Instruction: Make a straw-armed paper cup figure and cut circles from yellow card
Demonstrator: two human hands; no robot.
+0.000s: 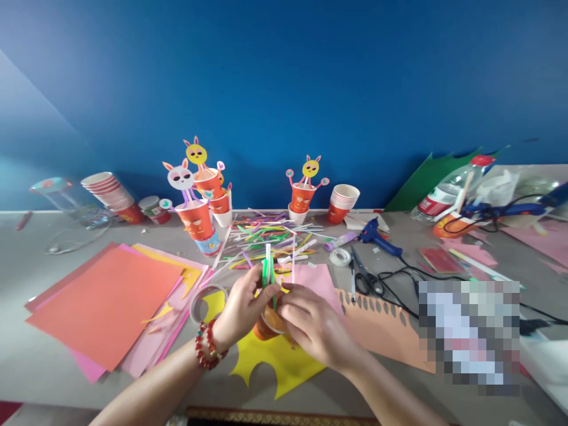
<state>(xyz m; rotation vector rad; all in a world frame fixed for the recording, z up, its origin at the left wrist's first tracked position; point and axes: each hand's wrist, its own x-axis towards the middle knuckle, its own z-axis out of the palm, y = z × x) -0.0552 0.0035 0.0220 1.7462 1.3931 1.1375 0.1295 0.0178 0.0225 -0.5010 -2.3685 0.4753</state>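
Left hand (242, 307): fingers nearly closed, thumb and forefinger gripping a small upright bunch of green strips (267, 273); right hand (316, 325): fingers curled inward, tips at the rim of an orange paper cup (261, 332); cannot tell whether it pinches the rim or the lower ends of the strips, the fingers masking the contact; cup sits between the two hands, partly hidden, over a yellow sheet (288, 370) with scalloped cut-outs; whether its base touches the sheet cannot be told; wide clear tape roll (193, 307) just beside the left wrist; peach sheet (386, 337), row of oval holes along its far edge, to the right of the right hand; scissors (375, 285) and blue glue gun (377, 236) beyond that sheet; loose pile of coloured strips (255, 236) on the table (44, 367) beyond the cup; rabbit-faced cup figure (303, 198) standing behind the pile, near the blue wall (284, 89).
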